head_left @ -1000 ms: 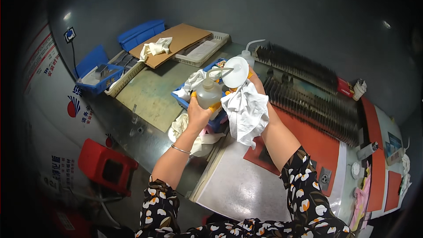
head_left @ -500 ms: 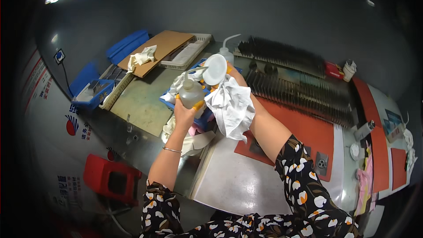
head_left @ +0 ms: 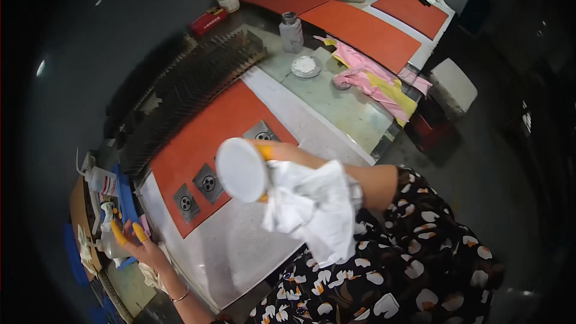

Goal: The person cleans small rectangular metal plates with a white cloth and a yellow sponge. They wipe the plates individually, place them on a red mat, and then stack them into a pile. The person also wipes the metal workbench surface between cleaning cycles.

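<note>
My right hand (head_left: 281, 152), with yellow finger cots, grips a round white disc (head_left: 242, 171) with its flat face outward. A crumpled white cloth (head_left: 315, 204) hangs from the same hand, over the front of my body. Below the disc, square metal plates (head_left: 208, 181) with dark round holes lie on a red mat (head_left: 198, 138). At the lower left my left hand (head_left: 149, 254) has its fingers apart and holds nothing. Close to its fingertips is a translucent squeeze bottle (head_left: 111, 246), partly hidden. A second squeeze bottle (head_left: 102, 181) with a bent spout stands beyond it.
Dark racks (head_left: 180, 87) with rows of slots stand behind the mat. To the right are a metal-capped bottle (head_left: 291, 35), a dish of white material (head_left: 306, 66) and pink and yellow cloth (head_left: 375, 83). Red mats (head_left: 360, 30) cover a far table.
My view has turned to the right. My left hand has let go of the squeeze bottle and opened. The right hand has carried the disc and cloth away from the bottles toward the plates.
</note>
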